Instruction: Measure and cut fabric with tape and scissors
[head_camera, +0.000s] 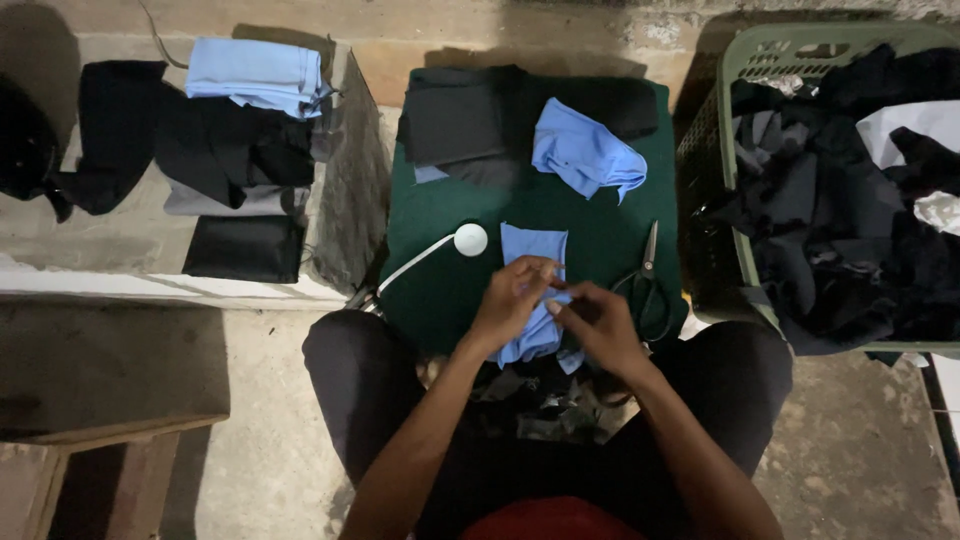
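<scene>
Left hand (513, 297) & right hand (598, 325): both closed, pinching light blue cloth (533, 262) at ctr of green tabletop (440, 215). Scissors (646, 275) at 3 o'clock of cloth, white lamp (469, 240) at 10, crumpled blue piece (585, 152) at 1.

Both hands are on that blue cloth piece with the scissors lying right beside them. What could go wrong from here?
1. The scissors lie just off the right hand; a sideways move could brush the blades.
2. The blue cloth piece hangs over the green table cover's near edge, so it might slip into the lap if either hand, such as the left hand, loosens its grip.
3. The small lamp stands close and could be knocked.
</scene>
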